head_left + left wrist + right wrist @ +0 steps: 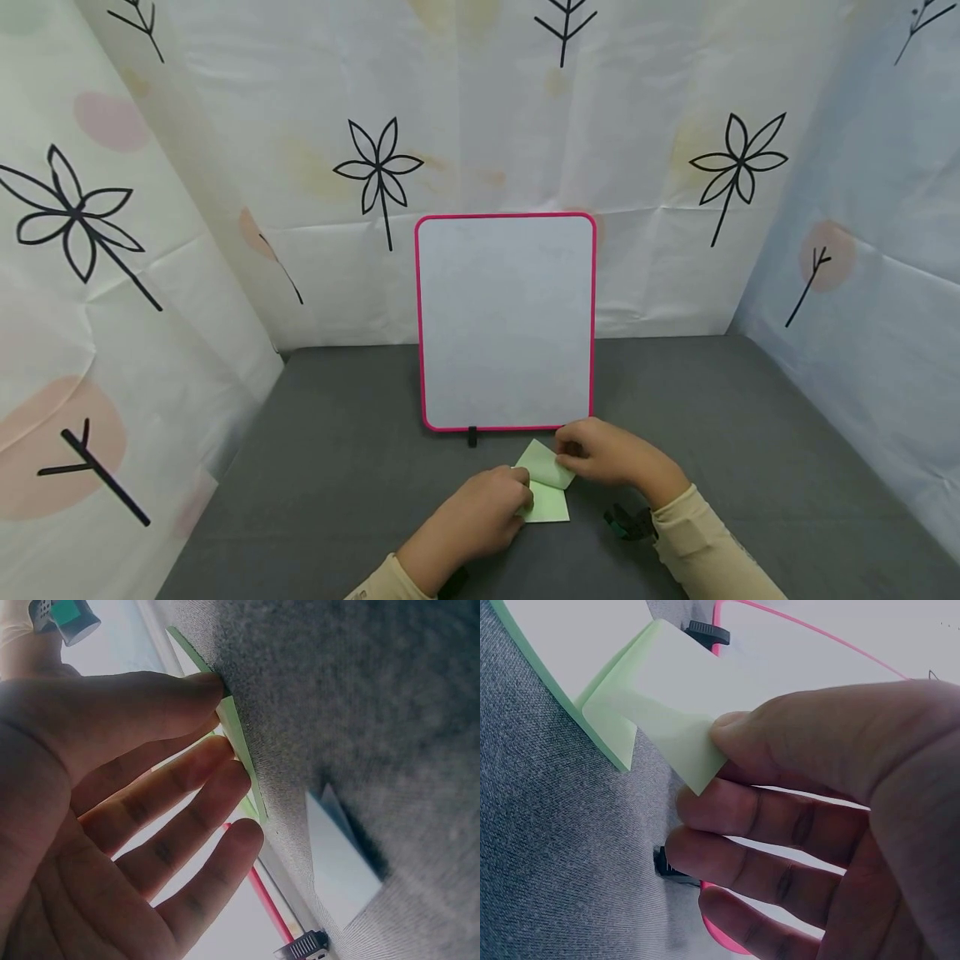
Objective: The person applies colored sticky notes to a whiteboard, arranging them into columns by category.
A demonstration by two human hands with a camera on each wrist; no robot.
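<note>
A light green sticky note pad (546, 505) lies on the grey tabletop in front of the whiteboard. My left hand (491, 508) holds the pad's left side; in the left wrist view its thumb presses the pad's edge (244, 757) while the other fingers extend loosely. My right hand (611, 458) pinches a corner of the top sticky note (660, 697) between thumb and index finger. That note is bent up and away from the pad, and a fold still joins the two. In the right wrist view the remaining right fingers curl loosely below the note.
A whiteboard (506, 325) with a pink frame stands upright just behind the hands, on small black feet (472, 437). A pale folded paper piece (341, 862) lies on the cloth near the left hand. Patterned fabric walls (637, 275) enclose the table's back and sides.
</note>
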